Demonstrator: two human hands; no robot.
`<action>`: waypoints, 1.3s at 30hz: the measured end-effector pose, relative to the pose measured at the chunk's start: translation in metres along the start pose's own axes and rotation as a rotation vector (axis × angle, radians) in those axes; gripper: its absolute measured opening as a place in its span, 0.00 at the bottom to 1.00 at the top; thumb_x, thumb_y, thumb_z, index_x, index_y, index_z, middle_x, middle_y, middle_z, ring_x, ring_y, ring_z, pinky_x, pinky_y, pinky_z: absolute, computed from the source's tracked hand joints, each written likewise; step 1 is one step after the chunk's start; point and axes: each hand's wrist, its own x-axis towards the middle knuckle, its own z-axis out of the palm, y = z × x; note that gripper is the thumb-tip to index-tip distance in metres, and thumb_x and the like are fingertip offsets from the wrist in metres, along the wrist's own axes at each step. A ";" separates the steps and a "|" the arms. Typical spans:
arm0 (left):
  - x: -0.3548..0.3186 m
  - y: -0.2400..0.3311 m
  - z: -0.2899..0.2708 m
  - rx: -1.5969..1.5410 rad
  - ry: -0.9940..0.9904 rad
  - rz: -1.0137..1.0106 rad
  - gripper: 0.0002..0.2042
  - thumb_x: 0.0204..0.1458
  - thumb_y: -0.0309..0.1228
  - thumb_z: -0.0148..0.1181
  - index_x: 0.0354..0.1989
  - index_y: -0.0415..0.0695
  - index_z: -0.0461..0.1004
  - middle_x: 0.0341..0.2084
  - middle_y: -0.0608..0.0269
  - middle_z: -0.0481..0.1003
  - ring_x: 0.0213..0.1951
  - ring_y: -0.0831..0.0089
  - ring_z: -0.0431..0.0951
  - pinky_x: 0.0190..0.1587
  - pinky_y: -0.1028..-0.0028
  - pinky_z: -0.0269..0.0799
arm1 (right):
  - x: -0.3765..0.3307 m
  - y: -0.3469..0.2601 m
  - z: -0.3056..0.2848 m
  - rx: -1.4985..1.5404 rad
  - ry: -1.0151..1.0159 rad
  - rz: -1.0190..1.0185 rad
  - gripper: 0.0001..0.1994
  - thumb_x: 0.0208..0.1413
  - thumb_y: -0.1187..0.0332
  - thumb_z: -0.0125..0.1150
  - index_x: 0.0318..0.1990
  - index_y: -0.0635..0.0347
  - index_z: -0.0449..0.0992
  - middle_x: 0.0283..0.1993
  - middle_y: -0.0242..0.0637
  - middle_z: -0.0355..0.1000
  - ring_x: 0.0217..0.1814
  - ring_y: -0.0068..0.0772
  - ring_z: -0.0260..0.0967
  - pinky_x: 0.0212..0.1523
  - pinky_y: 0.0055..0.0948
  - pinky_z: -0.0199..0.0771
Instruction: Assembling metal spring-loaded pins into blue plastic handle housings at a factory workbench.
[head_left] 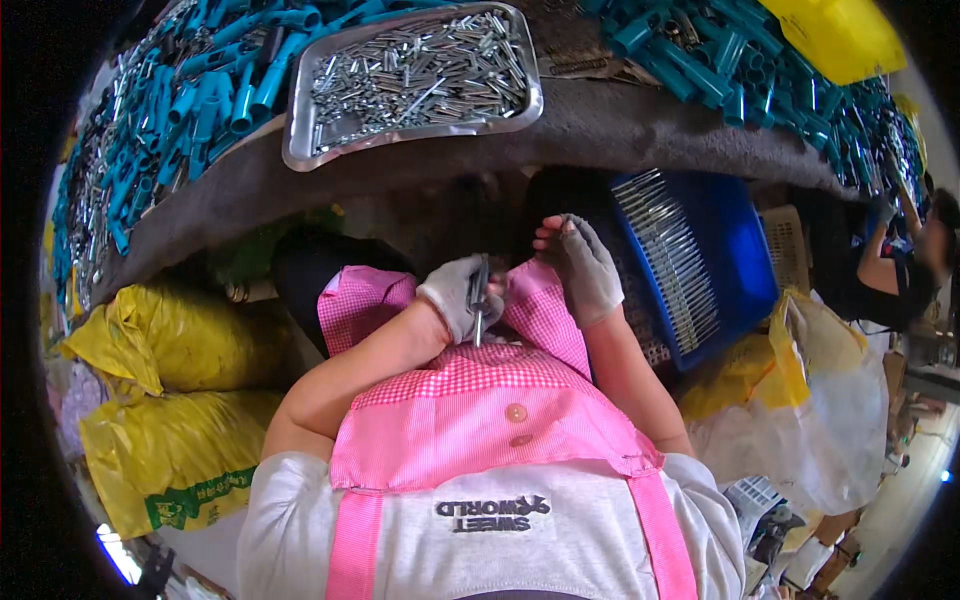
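Grey knitted gloves cover both hands in the head view, and the fingertips are bare. The left hand (462,296) is curled closed around a bundle of thin metal rods (479,300), which stand almost upright in the fist, with the ends coming out above and below it. This hand rests over the lap, on the pink checked apron (480,400). The right hand (585,270) is just beside it, slightly higher, and it is loosely open with the fingers together and pointing up toward the surface. I cannot tell if it holds something small at the bare fingertips; it does not touch the rods.

To the right of this hand, a blue plastic basket (735,250) leans below the surface, and inside it many metal pins (670,255) lie in neat rows. Above the hands, on the grey surface (600,125), there is a metal tray (300,145) full of short silver tubes. Heaps of teal plastic sleeves (200,100) lie on both sides of the tray. A yellow bin (840,35) stands at the far right corner. Yellow sacks (170,400) are on the floor at the person's left. Another person (900,260) works at the right edge of the view.
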 end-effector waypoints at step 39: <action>0.019 -0.001 0.035 0.638 -0.142 0.064 0.07 0.58 0.33 0.49 0.43 0.55 0.65 0.30 0.61 0.73 0.19 0.76 0.71 0.14 0.85 0.59 | 0.054 0.004 -0.179 -1.616 0.953 -0.048 0.14 0.44 0.48 0.59 0.33 0.43 0.80 0.44 0.35 0.69 0.50 0.42 0.63 0.49 0.39 0.64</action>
